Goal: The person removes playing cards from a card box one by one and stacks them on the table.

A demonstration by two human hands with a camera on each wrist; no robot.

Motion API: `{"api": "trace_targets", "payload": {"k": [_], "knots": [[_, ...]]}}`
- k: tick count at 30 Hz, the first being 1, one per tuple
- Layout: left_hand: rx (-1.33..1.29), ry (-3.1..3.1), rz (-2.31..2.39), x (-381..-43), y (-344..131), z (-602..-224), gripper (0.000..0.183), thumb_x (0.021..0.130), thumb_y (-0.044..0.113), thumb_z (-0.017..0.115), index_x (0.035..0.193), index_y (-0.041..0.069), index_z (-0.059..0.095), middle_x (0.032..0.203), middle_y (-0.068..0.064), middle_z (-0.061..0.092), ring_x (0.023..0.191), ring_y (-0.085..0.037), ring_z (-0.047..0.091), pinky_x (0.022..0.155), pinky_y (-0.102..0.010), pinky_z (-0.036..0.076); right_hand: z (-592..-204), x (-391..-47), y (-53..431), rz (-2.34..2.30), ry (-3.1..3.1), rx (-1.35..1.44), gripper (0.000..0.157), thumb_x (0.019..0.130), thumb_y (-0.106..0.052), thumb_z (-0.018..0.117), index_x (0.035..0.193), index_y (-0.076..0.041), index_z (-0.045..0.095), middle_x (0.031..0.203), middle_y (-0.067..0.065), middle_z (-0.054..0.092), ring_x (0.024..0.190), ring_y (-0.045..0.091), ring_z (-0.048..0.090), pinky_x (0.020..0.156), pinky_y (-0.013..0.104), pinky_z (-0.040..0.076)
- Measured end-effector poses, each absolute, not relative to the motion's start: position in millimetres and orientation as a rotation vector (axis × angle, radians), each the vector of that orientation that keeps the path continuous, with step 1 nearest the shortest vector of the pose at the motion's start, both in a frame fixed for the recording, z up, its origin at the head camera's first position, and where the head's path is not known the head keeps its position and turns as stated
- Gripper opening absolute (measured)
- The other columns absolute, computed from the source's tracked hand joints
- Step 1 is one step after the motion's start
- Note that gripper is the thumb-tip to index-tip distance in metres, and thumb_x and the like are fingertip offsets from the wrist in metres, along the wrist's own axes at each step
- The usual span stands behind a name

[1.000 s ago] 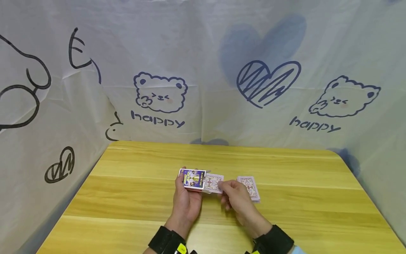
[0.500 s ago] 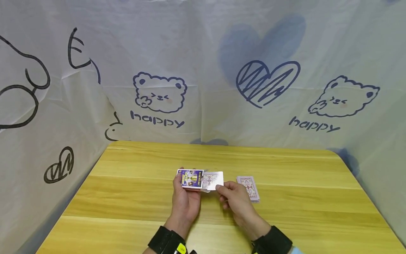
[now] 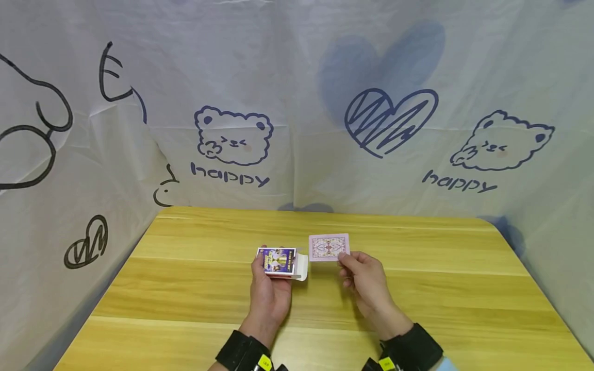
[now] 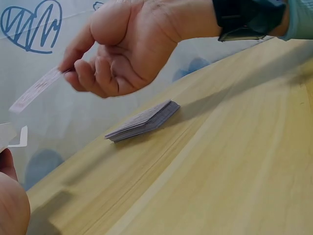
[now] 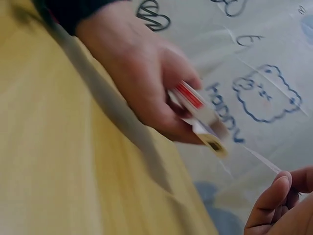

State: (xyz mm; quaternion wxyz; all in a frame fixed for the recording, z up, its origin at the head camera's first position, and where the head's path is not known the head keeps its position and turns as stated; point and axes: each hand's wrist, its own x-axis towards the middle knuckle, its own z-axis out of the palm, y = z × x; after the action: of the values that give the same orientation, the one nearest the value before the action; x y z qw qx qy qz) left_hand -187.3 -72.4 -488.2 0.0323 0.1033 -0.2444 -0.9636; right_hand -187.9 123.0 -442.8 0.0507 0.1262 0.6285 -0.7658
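Note:
My left hand (image 3: 270, 299) grips a small playing-card box (image 3: 278, 261) with a purple printed front. The white end flap (image 3: 302, 267) of the box stands open toward the right. Just beyond that flap, my right hand (image 3: 371, 281) pinches a playing card (image 3: 327, 247) by its near right corner, patterned back upward, apart from the box and above the table. A stack of cards (image 4: 142, 121) lies on the table below the right hand in the left wrist view; in the head view the right hand covers it.
The wooden table (image 3: 195, 288) has a pale grain and rounded far corners. Behind it and at the sides hangs a white cloth (image 3: 306, 170) with drawn bears and hearts. Black bands (image 3: 410, 348) wrap both wrists.
My right hand has drawn the card out of the box and carried it to the right and up. The left hand keeps holding the box almost in place.

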Motion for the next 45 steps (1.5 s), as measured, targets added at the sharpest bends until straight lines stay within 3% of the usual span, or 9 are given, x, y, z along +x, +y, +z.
{"api": "trace_targets", "payload": {"k": [12, 23, 28, 32, 39, 45], "knots": [[0.298, -0.735, -3.017, -185, -69, -489, 0.054, 0.104, 0.038, 0.035, 0.153, 0.023, 0.018, 0.156, -0.015, 0.02, 0.134, -0.024, 0.038, 0.11, -0.035, 0.041, -434, -203, 167, -2.43, 1.863, 0.463, 0.026, 0.092, -0.019, 0.066, 0.107, 0.0, 0.054, 0.076, 0.004, 0.064, 0.067, 0.011, 0.06, 0.045, 0.018, 0.045], [0.308, -0.75, -3.036, -184, -68, -490, 0.055, 0.103, 0.039, 0.038, 0.153, 0.023, 0.019, 0.156, -0.015, 0.022, 0.133, -0.025, 0.04, 0.109, -0.036, 0.043, -445, -212, 190, -2.342, 1.983, 0.506, 0.036, 0.092, -0.02, 0.066, 0.122, -0.001, 0.057, 0.074, 0.0, 0.06, 0.063, 0.008, 0.054, 0.043, 0.017, 0.042], [0.305, -0.753, -3.049, -183, -67, -491, 0.055, 0.103, 0.04, 0.038, 0.153, 0.025, 0.02, 0.156, -0.016, 0.022, 0.133, -0.025, 0.04, 0.108, -0.037, 0.043, -449, -217, 199, -2.233, 2.093, 0.503, 0.037, 0.093, -0.019, 0.064, 0.126, -0.004, 0.058, 0.082, -0.001, 0.06, 0.065, 0.008, 0.053, 0.045, 0.018, 0.043], [0.301, -0.763, -3.05, -183, -66, -490, 0.056, 0.103, 0.04, 0.038, 0.153, 0.024, 0.02, 0.156, -0.016, 0.021, 0.133, -0.025, 0.04, 0.109, -0.037, 0.043, -453, -219, 204, -2.111, 2.18, 0.485, 0.038, 0.093, -0.019, 0.064, 0.126, -0.002, 0.055, 0.091, 0.002, 0.059, 0.07, 0.01, 0.054, 0.048, 0.019, 0.045], [0.297, -0.782, -3.065, -181, -65, -490, 0.055, 0.104, 0.04, 0.037, 0.153, 0.024, 0.02, 0.156, -0.016, 0.021, 0.134, -0.025, 0.039, 0.109, -0.038, 0.042, -459, -225, 212, -1.94, 2.303, 0.401, 0.035, 0.092, -0.02, 0.066, 0.12, 0.0, 0.058, 0.08, 0.0, 0.06, 0.063, 0.01, 0.052, 0.048, 0.022, 0.043], [0.28, -0.769, -3.075, -180, -65, -490, 0.054, 0.104, 0.04, 0.037, 0.153, 0.025, 0.02, 0.156, -0.015, 0.02, 0.134, -0.025, 0.038, 0.109, -0.039, 0.041, -462, -230, 215, -1.74, 2.438, 0.315, 0.034, 0.091, -0.022, 0.067, 0.119, -0.002, 0.062, 0.089, 0.008, 0.062, 0.066, 0.014, 0.052, 0.052, 0.026, 0.045]]}}
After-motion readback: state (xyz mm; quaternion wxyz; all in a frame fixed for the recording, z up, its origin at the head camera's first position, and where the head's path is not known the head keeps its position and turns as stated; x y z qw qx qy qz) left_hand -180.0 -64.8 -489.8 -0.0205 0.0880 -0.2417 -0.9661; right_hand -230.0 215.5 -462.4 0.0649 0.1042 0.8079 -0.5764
